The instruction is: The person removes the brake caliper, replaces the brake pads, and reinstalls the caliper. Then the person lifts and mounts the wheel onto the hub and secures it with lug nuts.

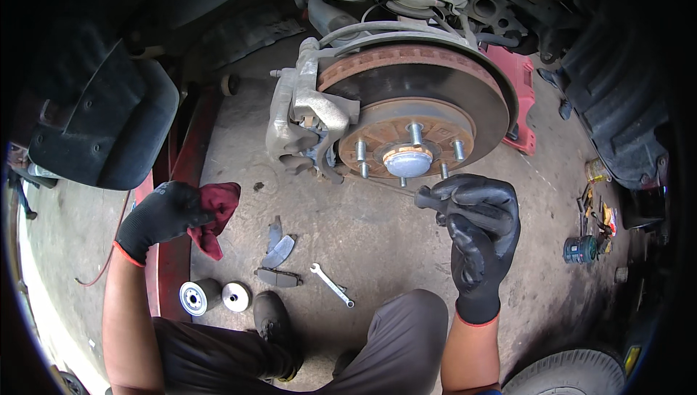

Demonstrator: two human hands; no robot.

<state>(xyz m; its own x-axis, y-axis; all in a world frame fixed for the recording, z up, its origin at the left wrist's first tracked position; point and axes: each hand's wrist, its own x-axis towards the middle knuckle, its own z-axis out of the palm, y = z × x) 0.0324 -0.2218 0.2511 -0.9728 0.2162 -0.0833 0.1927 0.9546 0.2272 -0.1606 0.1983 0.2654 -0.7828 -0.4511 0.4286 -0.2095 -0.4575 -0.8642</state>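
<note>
My left hand (pixel 168 213), in a black glove with an orange cuff, is closed round a dark red rag (pixel 215 222) that hangs below its fingers. In my gloved right hand (pixel 483 228) is a screwdriver (pixel 430 199); its dark handle shows by the fingertips. A thin shaft points left from it toward the brake caliper (pixel 294 123), whose lower opening faces me. Beside the caliper is the rusty-edged brake disc (pixel 428 79), its wheel studs bare around a silver hub cap (pixel 408 162). My right hand is just below the disc, apart from it.
Brake pads (pixel 279 277), a combination wrench (pixel 332 285) and two round filters (pixel 200 297) (pixel 236 296) lie on the concrete before my boot (pixel 273 321). A red lift arm (pixel 174 250) runs at left. Tools and a teal tub (pixel 579 250) sit right, with a tyre (pixel 566 375) nearer.
</note>
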